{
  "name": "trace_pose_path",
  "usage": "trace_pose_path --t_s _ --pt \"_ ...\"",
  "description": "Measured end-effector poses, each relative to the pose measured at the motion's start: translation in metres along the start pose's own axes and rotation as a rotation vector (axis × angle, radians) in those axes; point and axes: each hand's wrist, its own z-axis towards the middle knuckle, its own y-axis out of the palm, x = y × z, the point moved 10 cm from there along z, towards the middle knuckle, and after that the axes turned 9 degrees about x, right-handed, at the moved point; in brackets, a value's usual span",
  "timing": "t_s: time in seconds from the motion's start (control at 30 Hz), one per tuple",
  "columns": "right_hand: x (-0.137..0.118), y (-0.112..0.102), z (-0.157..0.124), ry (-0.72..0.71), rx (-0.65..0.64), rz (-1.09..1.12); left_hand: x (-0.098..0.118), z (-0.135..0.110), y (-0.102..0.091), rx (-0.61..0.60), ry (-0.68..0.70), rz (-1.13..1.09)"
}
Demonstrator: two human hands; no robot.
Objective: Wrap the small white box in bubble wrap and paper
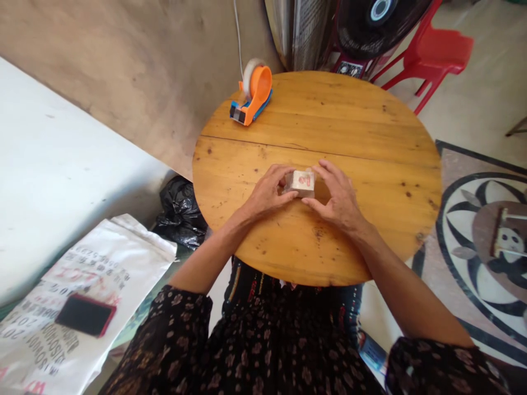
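Note:
A small white box (303, 180) with a red print on its top lies on the round wooden table, between my two hands. Clear plastic seems to wrap its left end. My left hand (272, 189) grips that end, fingers behind and thumb along the front side. From the other side, my right hand (340, 195) spans the box's right end, thumb at the near corner and fingertips at the far corner, with a gap before the palm. The table (370, 129) bears an orange and blue tape dispenser (259, 90) with a roll of tape, near its far left edge.
To the left, a phone (86, 314) lies on a printed white sack (135, 247), beside a black plastic bag (181, 211). A wall borders the table's left. Beyond the table stand a black round fan (366, 33) and a red chair (440, 49).

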Motion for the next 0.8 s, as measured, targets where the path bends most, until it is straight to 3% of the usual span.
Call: trace_pose_path --t_s 0.13,0.3,0.47,0.7,0.8 --pt "0.016 -0.002 -0.003 0.08 -0.05 0.14 -0.01 -0.002 0.0 -0.04 -0.052 -0.048" --pt "0.024 0.017 0.006 0.112 -0.162 0.293 -0.013 -0.002 0.003 -0.042 -0.065 -0.11" --pt "0.021 0.029 0.013 0.123 -0.153 0.351 -0.01 -0.002 0.003 -0.007 -0.083 -0.1" --pt "0.015 0.027 0.012 0.068 -0.161 0.245 -0.008 -0.004 0.007 -0.036 -0.058 -0.078" --pt "0.016 0.013 0.007 0.063 -0.127 0.226 -0.005 -0.004 0.005 -0.069 -0.042 -0.073"
